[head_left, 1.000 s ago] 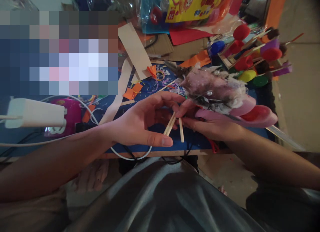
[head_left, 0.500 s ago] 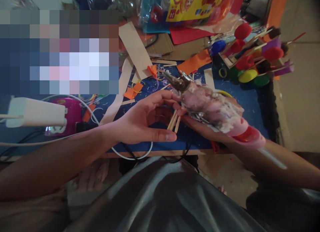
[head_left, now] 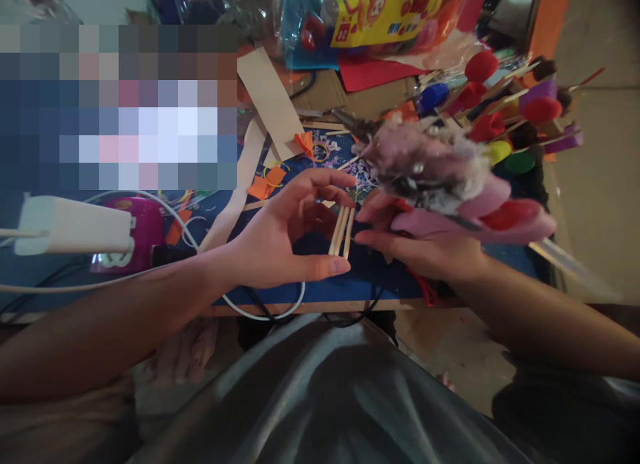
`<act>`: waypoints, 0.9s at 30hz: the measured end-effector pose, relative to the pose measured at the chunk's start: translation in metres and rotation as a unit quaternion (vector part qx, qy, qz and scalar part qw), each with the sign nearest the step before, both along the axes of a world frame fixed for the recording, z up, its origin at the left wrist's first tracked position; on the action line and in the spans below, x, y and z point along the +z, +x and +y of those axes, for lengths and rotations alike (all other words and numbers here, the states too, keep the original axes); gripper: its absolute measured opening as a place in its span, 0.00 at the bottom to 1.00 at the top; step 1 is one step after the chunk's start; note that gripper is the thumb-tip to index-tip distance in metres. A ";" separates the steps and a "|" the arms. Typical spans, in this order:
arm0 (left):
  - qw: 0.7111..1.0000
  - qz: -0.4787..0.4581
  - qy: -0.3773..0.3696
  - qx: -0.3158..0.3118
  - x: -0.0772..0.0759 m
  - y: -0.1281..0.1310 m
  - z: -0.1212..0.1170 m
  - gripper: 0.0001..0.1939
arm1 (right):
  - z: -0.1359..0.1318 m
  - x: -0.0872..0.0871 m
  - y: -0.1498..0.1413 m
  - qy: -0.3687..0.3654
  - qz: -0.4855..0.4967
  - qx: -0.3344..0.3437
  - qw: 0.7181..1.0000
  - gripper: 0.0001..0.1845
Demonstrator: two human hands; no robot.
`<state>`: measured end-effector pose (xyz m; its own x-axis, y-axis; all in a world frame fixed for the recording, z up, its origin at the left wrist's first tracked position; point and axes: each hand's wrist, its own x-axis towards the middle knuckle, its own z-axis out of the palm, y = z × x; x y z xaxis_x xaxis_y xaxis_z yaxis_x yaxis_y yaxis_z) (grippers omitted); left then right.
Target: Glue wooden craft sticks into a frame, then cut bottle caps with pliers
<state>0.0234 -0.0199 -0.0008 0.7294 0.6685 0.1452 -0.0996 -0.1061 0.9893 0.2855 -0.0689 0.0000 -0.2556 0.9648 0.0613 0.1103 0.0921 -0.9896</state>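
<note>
My left hand point(head_left: 300, 231) is curved, with short wooden sticks point(head_left: 340, 231) held on end between thumb and fingers. They stand side by side, slightly tilted, above the blue tabletop point(head_left: 280, 287). In my right hand point(head_left: 425, 247) is a pink hot glue gun point(head_left: 520, 224), its body thickly smeared with dried glue. It lies over the back of that hand's fingers, and its dark nozzle point(head_left: 353, 124) points left and away from me. A clear glue stick point(head_left: 575, 267) juts from its rear. My right fingertips are close to the sticks; whether they touch is unclear.
A white charger point(head_left: 75, 224) sits in a magenta power strip point(head_left: 150, 227) at left, with a white cable looping forward. Paper strips point(head_left: 270, 97) and orange scraps lie behind. A stick model point(head_left: 505, 117) with coloured caps stands back right, near a plastic bag point(head_left: 390, 17).
The glue gun has swung right and away from the sticks, now higher over my right hand. My right fingers have come into view beside the sticks, which now stand more upright and separate.
</note>
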 end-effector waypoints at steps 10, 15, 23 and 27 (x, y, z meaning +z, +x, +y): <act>0.893 0.292 0.327 0.101 0.013 -0.002 0.001 0.36 | 0.013 0.011 -0.013 -0.006 0.155 -0.124 0.980 0.25; 0.892 0.295 0.327 0.098 0.012 -0.003 0.000 0.40 | 0.015 0.015 -0.013 -0.023 0.172 -0.115 0.978 0.25; 0.948 0.124 0.247 0.159 0.004 -0.006 0.002 0.42 | 0.009 0.019 -0.007 -0.079 0.199 -0.094 0.972 0.25; 0.955 0.026 0.236 0.176 -0.004 -0.007 0.010 0.43 | 0.007 0.020 -0.007 -0.069 0.224 -0.056 0.971 0.24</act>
<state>0.0168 -0.0098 -0.0045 0.4856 0.7427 0.4611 0.0718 -0.5596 0.8257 0.2789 -0.0623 0.0202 -0.1270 0.9919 0.0101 -0.3322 -0.0329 -0.9426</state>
